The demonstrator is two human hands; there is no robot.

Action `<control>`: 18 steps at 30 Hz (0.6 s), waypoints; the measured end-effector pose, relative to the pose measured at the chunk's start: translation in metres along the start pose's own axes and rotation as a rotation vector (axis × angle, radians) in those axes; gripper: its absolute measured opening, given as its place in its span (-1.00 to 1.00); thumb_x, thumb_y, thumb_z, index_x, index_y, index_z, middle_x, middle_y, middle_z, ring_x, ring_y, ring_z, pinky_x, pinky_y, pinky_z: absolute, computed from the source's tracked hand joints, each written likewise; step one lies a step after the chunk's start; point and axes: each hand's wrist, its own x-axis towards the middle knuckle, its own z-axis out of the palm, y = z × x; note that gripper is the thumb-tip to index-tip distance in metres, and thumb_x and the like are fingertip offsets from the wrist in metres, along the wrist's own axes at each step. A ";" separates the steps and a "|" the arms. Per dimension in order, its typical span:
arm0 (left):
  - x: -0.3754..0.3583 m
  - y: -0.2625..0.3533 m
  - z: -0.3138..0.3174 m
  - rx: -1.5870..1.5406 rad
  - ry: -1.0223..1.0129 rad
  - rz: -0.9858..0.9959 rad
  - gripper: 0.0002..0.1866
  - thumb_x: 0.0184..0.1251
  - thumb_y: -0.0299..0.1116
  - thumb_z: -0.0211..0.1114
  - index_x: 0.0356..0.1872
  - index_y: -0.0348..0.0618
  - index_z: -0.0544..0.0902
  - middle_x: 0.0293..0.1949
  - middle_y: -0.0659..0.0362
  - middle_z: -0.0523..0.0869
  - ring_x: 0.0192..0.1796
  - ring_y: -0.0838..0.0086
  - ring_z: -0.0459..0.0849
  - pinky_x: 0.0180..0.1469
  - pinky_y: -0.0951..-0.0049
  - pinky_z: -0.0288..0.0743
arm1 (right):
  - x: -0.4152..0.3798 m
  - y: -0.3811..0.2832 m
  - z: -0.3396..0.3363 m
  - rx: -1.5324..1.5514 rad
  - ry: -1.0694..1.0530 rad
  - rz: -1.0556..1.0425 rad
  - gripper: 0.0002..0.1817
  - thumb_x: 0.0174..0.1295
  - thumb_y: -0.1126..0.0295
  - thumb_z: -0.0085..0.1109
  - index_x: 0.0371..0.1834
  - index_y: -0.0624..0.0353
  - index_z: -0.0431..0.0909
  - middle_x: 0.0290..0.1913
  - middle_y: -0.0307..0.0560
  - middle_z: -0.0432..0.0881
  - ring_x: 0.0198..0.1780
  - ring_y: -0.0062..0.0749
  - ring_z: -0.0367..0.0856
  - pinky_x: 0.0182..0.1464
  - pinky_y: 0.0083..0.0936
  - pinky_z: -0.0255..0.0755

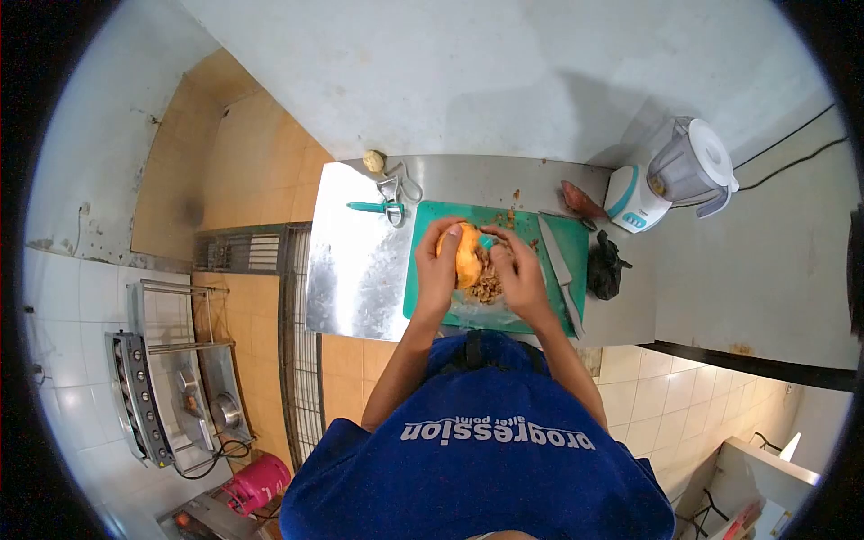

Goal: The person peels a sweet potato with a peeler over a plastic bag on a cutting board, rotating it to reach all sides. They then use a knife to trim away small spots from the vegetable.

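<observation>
My left hand is wrapped round a peeled orange root, which looks like a sweet potato. Close by on the right, my right hand has its fingers curled in a grip. A small teal piece shows at its fingertips, too small to name. Under both hands, brown peelings lie in a clear plastic bag or bowl on the green cutting board. Along the board's right side rests a large knife.
A red-skinned root, a black plastic bag and a blender stand at the right of the steel table. Left of the board lie a teal-handled tool and a small pale round item. A wall rises behind.
</observation>
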 end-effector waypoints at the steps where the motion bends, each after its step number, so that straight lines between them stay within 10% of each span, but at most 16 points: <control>1: -0.002 -0.004 0.000 0.019 -0.029 0.014 -0.73 0.57 -0.29 0.16 0.00 -0.29 0.66 -0.15 0.20 0.69 -0.11 0.58 0.60 -0.02 0.53 0.50 | 0.007 0.011 -0.001 -0.004 0.067 -0.066 -0.54 0.47 0.18 0.12 0.31 0.20 0.47 -0.01 0.16 0.69 -0.16 -0.31 0.72 -0.07 -0.38 0.53; 10: 0.002 -0.008 0.001 -0.003 -0.019 0.011 -0.69 0.60 -0.22 0.10 0.02 -0.26 0.65 -0.19 0.22 0.67 -0.16 0.62 0.59 -0.09 0.54 0.51 | 0.000 0.011 0.002 -0.055 0.059 -0.243 -0.53 0.48 0.20 0.08 0.35 0.20 0.48 0.06 0.25 0.68 0.14 0.00 0.66 0.19 -0.29 0.44; 15: -0.001 -0.003 0.001 0.030 0.023 0.011 -0.74 0.56 -0.30 0.17 -0.03 -0.30 0.67 -0.18 0.21 0.68 -0.12 0.60 0.58 -0.01 0.54 0.48 | 0.002 0.002 -0.001 0.095 -0.061 0.119 -0.46 0.50 0.21 0.06 0.48 0.18 0.35 0.21 0.23 0.61 0.24 -0.27 0.59 0.28 -0.38 0.38; 18: -0.001 -0.011 0.005 0.093 0.054 0.113 -0.76 0.55 -0.33 0.18 -0.01 -0.30 0.66 -0.15 0.18 0.68 -0.10 0.59 0.58 0.01 0.52 0.49 | 0.010 0.015 -0.002 0.081 -0.027 -0.018 -0.44 0.52 0.23 0.04 0.51 0.23 0.30 0.28 0.20 0.56 0.31 -0.35 0.51 0.34 -0.42 0.33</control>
